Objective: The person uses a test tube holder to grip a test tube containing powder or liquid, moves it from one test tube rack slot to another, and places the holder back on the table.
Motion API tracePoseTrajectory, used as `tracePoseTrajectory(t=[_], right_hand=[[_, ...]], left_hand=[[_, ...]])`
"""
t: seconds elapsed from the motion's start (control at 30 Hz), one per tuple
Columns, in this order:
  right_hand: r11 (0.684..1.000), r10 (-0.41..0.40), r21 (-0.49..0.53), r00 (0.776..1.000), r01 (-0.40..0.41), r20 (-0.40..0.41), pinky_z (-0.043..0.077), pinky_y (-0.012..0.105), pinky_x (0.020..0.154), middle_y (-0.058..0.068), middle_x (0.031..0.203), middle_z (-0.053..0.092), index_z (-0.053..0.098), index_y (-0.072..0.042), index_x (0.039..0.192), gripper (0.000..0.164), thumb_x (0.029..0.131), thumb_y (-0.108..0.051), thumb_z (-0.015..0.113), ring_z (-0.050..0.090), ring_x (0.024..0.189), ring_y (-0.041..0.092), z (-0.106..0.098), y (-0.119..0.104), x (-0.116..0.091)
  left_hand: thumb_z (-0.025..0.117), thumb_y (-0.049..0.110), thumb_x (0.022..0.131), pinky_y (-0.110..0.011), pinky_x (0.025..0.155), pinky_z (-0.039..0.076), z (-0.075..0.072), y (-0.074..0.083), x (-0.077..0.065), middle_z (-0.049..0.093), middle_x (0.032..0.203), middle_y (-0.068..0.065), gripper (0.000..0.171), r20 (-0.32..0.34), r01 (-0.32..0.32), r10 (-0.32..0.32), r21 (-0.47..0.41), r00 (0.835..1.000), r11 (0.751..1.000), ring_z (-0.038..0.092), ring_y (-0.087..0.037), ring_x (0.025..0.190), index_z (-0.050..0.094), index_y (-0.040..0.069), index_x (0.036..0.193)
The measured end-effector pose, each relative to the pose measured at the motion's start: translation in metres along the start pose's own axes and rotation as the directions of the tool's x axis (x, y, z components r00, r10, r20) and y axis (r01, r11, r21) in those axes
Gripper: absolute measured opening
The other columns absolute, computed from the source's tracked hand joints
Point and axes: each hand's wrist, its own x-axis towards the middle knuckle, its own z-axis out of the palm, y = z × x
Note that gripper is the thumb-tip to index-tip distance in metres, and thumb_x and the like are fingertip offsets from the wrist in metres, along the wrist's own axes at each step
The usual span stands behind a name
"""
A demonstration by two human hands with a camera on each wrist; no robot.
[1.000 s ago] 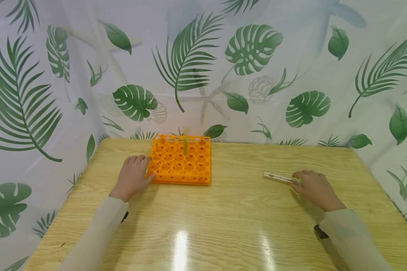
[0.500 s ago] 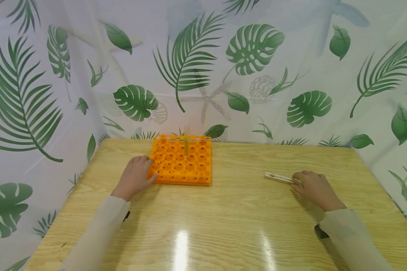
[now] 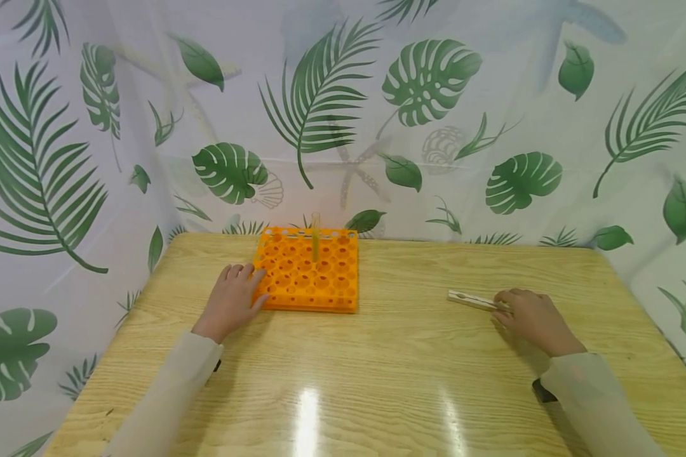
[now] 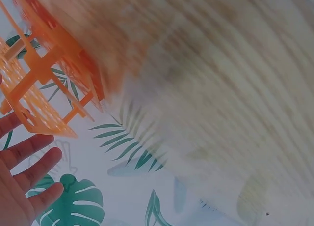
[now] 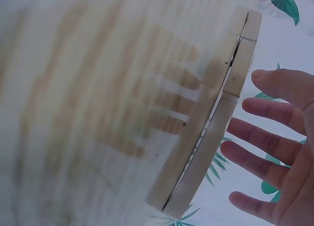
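Observation:
An orange test tube rack (image 3: 309,301) stands on the table at left of centre, near the wall. One clear test tube (image 3: 316,240) with yellowish content stands upright in it. My left hand (image 3: 228,301) is at the rack's left side, index finger over its top edge and thumb at the front corner. Its fingers (image 4: 44,162) look spread and fairly straight in the left wrist view. On the right lies a pale wooden test tube holder (image 3: 470,301). My right hand (image 3: 533,319) is at its near end; the right wrist view shows extended fingers (image 5: 260,137) beside the holder, not curled round it.
The wood-grain table (image 3: 400,368) stretches between the two hands and reflects light at its front. A white cloth with printed green leaves (image 3: 343,127) hangs behind and at the sides, close to the table's back edge.
My left hand has slid slightly to the right, its fingers reaching further over the rack's edge. The right hand, holder and test tube keep their places; the head view shifts a little.

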Motion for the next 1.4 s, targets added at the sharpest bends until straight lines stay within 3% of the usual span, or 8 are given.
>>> tracePoseTrajectory(t=[0.33,0.6,0.93,1.4], right_hand=[[1.000,0.006,0.002,1.000,-0.006,0.008,0.045,0.059,0.070,0.014,0.095,0.069,0.068,-0.005,0.101,0.026,0.084,-0.025,0.068,0.065,0.080,0.032,-0.002,-0.001,0.001],[1.000,0.007,0.002,1.000,-0.007,0.014,0.046,0.057,0.068,0.013,0.094,0.069,0.068,-0.006,0.100,0.025,0.084,-0.026,0.069,0.065,0.077,0.030,-0.002,-0.001,0.000],[1.000,0.002,0.004,1.000,-0.002,0.029,0.047,0.057,0.070,0.017,0.097,0.069,0.067,-0.002,0.103,0.030,0.084,-0.026,0.068,0.066,0.079,0.034,-0.005,-0.001,0.002],[1.000,-0.002,0.011,0.999,0.002,0.037,0.045,0.058,0.072,0.017,0.098,0.068,0.067,-0.004,0.103,0.028,0.084,-0.024,0.068,0.065,0.082,0.033,-0.003,-0.001,0.000]], left_hand=[[0.060,0.035,0.091,-0.054,0.101,0.036,0.004,0.001,-0.002,0.055,0.120,-0.017,0.048,-0.015,-0.004,0.004,0.031,1.000,1.000,0.052,-0.037,0.106,0.052,0.008,0.129],[0.058,0.041,0.090,-0.052,0.104,0.034,0.002,0.008,0.005,0.054,0.119,-0.019,0.050,0.002,-0.020,0.020,0.052,1.000,0.998,0.049,-0.037,0.112,0.054,0.006,0.125],[0.054,0.055,0.088,-0.056,0.102,0.033,0.004,0.010,0.008,0.055,0.114,-0.017,0.051,-0.018,0.050,-0.048,0.088,0.999,0.995,0.051,-0.039,0.106,0.057,0.018,0.124],[0.049,0.057,0.090,-0.048,0.085,0.042,0.008,0.008,0.008,0.051,0.116,-0.015,0.055,0.026,0.073,-0.075,0.075,0.997,0.995,0.048,-0.035,0.095,0.052,0.019,0.130]])
